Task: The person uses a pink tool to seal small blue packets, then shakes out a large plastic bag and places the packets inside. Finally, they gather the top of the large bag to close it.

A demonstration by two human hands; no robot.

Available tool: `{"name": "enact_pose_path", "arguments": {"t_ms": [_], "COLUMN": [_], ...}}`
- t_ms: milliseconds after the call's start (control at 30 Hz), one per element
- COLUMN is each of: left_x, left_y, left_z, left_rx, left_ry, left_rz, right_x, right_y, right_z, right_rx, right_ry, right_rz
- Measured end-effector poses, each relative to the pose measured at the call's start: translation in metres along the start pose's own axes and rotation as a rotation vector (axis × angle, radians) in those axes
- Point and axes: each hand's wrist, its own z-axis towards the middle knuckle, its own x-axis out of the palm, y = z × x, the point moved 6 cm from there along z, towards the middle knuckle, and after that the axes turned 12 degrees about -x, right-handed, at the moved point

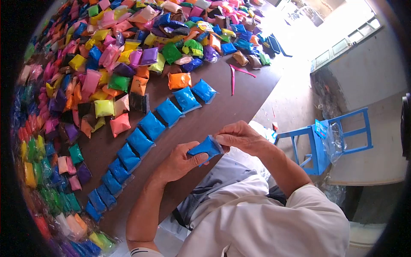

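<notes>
A small blue clear-wrapped packet [204, 148] is held between my two hands, above the table's near edge. My left hand [184, 159] grips its body, with the thumb lying across the front. At the packet's right end, my right hand [237, 138] pinches the clear wrapper edge between thumb and fingers. Just beyond my hands, a slanting row of similar blue packets [152, 126] lies on the brown table [180, 132]. An orange packet [179, 80] rests above the upper end of that row.
A big heap of packets in many colours [128, 55] covers the far and left parts of the table. Two thin pink strips [233, 80] lie near the right edge. On the floor to the right is a blue stool [314, 145] with clear plastic on it.
</notes>
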Motion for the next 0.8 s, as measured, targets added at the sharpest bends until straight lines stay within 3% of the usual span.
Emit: {"name": "enact_pose_path", "arguments": {"t_ms": [467, 800], "left_x": [0.0, -0.001], "left_y": [-0.001, 0.003], "left_z": [0.0, 0.001], "left_rx": [-0.013, -0.003], "left_ry": [-0.001, -0.006], "left_rz": [0.021, 0.016], "right_x": [0.001, 0.005], "right_y": [0.005, 0.024], "right_z": [0.0, 0.003], "right_rx": [0.074, -0.226], "right_ry": [-0.034, -0.029], "right_rz": [-0.131, -0.563]}}
